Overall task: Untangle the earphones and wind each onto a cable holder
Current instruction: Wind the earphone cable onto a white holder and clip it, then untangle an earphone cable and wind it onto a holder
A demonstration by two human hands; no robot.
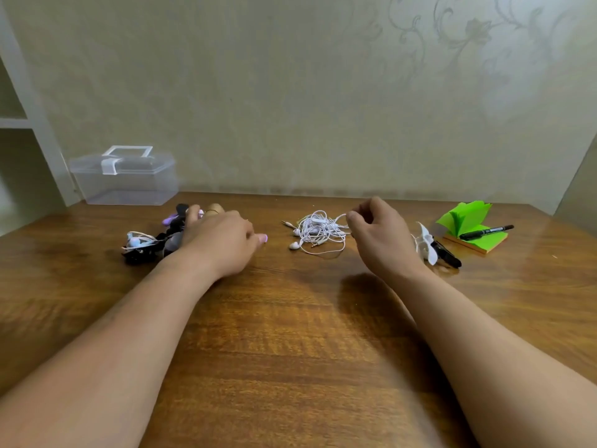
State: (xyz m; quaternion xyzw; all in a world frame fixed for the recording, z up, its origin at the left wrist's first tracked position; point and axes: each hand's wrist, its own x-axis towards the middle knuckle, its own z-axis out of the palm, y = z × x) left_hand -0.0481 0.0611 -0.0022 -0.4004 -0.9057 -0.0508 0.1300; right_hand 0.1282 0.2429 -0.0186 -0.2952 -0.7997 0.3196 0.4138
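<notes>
A tangle of white earphones lies on the wooden table, right of centre. My right hand is at the tangle's right side, its curled fingertips pinching a strand of the white cable. At the left lies a heap of dark, purple and pale blue earphones and holders. My left hand rests on that heap's right part with fingers stretched over it and the thumb pointing right. A white cable holder and a black one lie just right of my right wrist.
A clear plastic box with a white latch and handle stands at the back left against the wall. A green sticky-note pad with a black marker on it sits at the back right. Bare wood stretches between my forearms.
</notes>
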